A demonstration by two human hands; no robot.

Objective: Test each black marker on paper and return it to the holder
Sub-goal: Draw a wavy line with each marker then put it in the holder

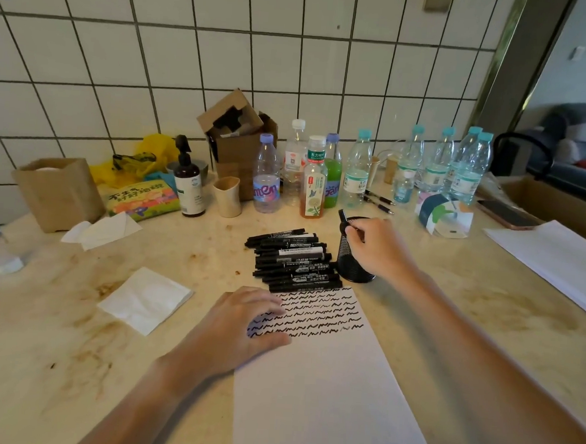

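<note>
Black mesh holder (351,259); matt white paper (326,378); stained stone counter (73,311).

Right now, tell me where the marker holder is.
In the head view, the black mesh holder stands on the counter right of centre, just right of the marker pile, beyond the paper, with the right hand over it.

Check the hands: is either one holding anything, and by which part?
The right hand pinches a black marker near its lower end, over the black mesh holder. The left hand lies flat on the white paper sheet, holding nothing.
</note>
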